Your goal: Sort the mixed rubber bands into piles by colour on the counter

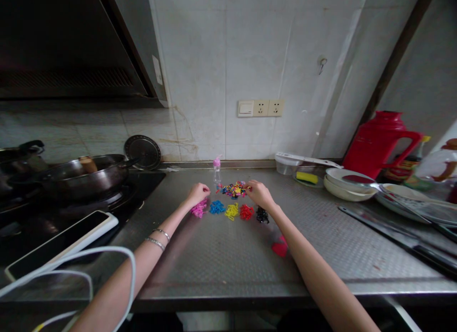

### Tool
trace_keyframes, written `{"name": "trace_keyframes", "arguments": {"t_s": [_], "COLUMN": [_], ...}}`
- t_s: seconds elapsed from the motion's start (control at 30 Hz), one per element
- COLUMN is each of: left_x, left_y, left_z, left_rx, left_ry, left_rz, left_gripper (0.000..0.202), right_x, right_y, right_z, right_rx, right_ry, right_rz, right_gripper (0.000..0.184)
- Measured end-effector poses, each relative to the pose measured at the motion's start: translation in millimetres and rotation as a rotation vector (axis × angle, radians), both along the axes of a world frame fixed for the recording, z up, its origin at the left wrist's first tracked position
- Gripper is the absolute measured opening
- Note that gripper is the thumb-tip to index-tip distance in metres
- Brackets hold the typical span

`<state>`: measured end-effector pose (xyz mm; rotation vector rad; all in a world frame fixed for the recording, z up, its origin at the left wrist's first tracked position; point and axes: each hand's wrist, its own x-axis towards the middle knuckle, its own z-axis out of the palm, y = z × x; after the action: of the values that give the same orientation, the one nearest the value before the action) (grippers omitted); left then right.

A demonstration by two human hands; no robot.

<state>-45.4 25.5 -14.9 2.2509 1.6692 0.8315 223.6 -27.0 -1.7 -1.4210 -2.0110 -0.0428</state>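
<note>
My left hand [197,194] is over a pile of pink bands [199,209], its fingertips pinched together; whatever lies between them is too small to make out. At the right end of a mixed heap of small coloured bands [233,190], my right hand [259,194] has its fingers closed, and their contents are hidden. In a row nearer me lie blue bands [217,207], yellow bands [232,211], red bands [246,212] and black bands [262,215]. They look like little rubber bands, though details are blurred. Behind the heap stands a small clear bottle with a pink top [217,169].
A pan [91,172] sits on the stove at left, near a white device [64,244] with pale cables. A red object [280,246] lies by my right forearm. Bowls [348,188], a long knife [389,234] and a red thermos [374,144] stand or lie at right.
</note>
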Motion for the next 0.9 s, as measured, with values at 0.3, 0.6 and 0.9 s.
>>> {"name": "trace_keyframes", "arguments": {"t_s": [0.3, 0.6, 0.9], "left_x": [32, 39, 86], "left_y": [7, 13, -24], "left_z": [1.2, -0.1, 10.9], "left_rx": [-0.031, 0.004, 0.06], "left_ry": [0.129, 0.104, 0.036], "left_rz": [0.052, -0.007, -0.305], "left_gripper": [0.016, 0.015, 0.019], "right_x": [18, 20, 25], "right_y": [2, 2, 3], "right_z": [-6.8, -6.7, -10.3], "right_rx": [-0.032, -0.06, -0.072], "right_ry": [-0.063, -0.083, -0.064], "right_rz": [-0.157, -0.177, -0.195], "right_gripper": [0.021, 0.021, 0.022]}}
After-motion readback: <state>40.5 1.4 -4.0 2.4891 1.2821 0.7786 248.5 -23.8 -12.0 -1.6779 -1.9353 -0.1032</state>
